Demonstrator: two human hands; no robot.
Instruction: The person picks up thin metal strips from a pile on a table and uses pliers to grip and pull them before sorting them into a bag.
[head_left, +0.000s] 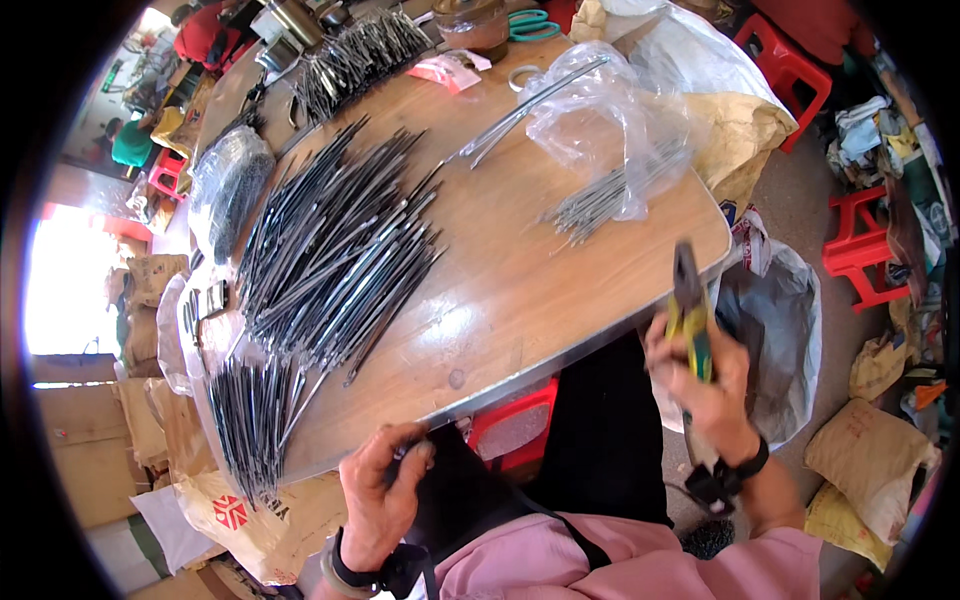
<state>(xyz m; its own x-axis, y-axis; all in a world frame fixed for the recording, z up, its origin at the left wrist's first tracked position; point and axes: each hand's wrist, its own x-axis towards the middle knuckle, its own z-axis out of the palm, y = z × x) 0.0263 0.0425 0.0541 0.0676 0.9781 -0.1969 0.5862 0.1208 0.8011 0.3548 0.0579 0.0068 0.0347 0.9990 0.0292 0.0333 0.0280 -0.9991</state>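
A: What do the hands hold?

B: The right hand (708, 385) is closed around a pair of pliers with yellow-and-green handles and a dark metal head (688, 310), blurred, pointing away from the person beside the worktop's right near edge. The left hand (383, 490), at the near edge, is curled, its thumb bent toward the fingers; a small dark patch shows between them, but whether it is a held piece cannot be told.

A: Where is the stock?

B: A broad heap of long, thin, dark metal rods (340, 250) covers the left part of the brown wood-patterned worktop (500, 290); a smaller bundle of similar dark rods (250, 420) adjoins it at the near left corner.

A: And at the right?

B: A bunch of thin, silvery metal rods (600, 205) lies partly within a crumpled bag of clear plastic (570, 115), well apart from the heap.
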